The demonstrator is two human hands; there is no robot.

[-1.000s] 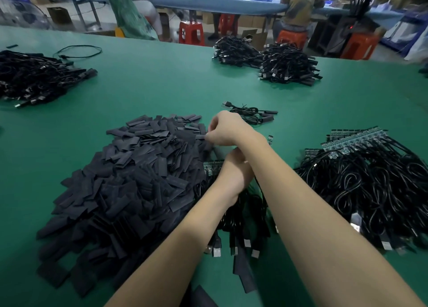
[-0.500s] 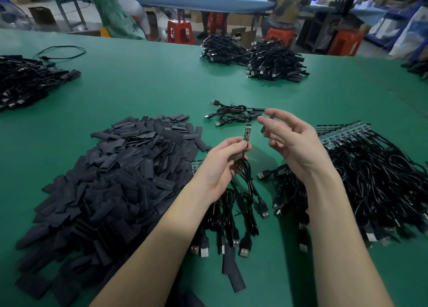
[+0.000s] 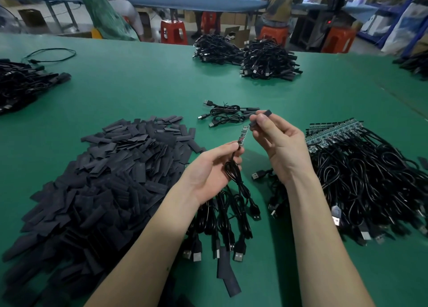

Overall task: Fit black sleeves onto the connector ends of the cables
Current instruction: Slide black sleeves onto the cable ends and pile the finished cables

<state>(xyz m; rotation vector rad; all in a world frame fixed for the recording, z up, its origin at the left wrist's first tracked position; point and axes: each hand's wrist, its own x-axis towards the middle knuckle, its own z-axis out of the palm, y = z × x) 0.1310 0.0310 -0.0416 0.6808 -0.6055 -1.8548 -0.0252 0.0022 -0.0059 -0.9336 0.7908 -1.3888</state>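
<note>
Hands poised to mate parts: left hand (image 3: 209, 172) pinches a black cable's small circuit-board connector end (image 3: 243, 137) upright, right hand (image 3: 279, 144) pinches a flat black sleeve (image 3: 260, 118) just beside it.

The pile of sleeves (image 3: 92, 202) runs off the bottom-left edge, and the left cable heap (image 3: 20, 84) off the left.

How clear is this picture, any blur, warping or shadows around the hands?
Head view: the left hand and right hand are sharp; wide-angle warping bends the green table edge; soft overhead light leaves only a faint shadow beneath the hands; the background benches look softer.
</note>
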